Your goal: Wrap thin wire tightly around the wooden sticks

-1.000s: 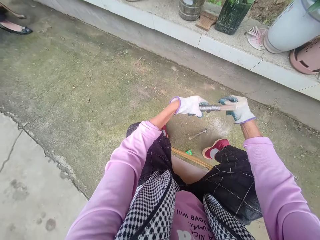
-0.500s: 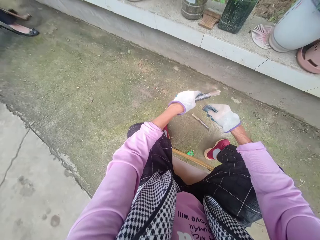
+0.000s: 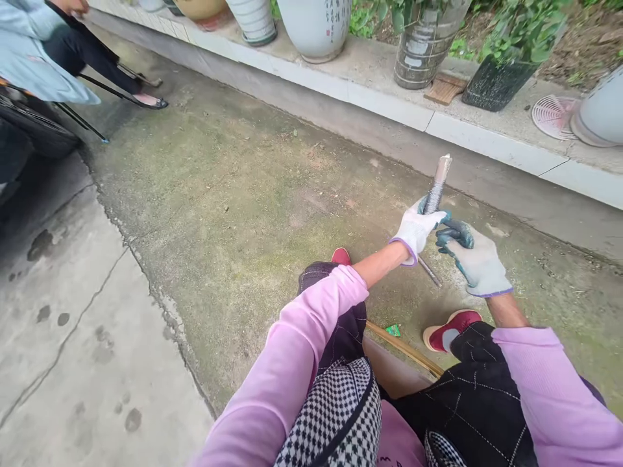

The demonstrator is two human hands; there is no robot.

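Observation:
My left hand [image 3: 416, 230], in a white glove with a dark blue-green grip, is closed around a short pale stick wound with silvery wire [image 3: 437, 188]. The stick points up and away from me, its bare end on top. Just to the right, my right hand [image 3: 479, 259], gloved alike, has its fingers curled and pressed together close to the stick's lower end. Whatever those fingers pinch, if anything, is too small to make out. On the ground below my hands lies a thin dark rod [image 3: 430, 271], partly hidden by my left hand.
Between my red shoes lie a small green packet [image 3: 393, 330] and a long wooden strip [image 3: 406, 349]. A raised ledge [image 3: 384, 107] with several potted plants runs along the far side. Another person's leg [image 3: 104, 61] and a dark wheel [image 3: 36, 130] show at far left.
My hands have come together, and the wire-wound stick has swung from nearly level to steeply upright. The view has shifted, bringing more of the ledge and the other person into sight.

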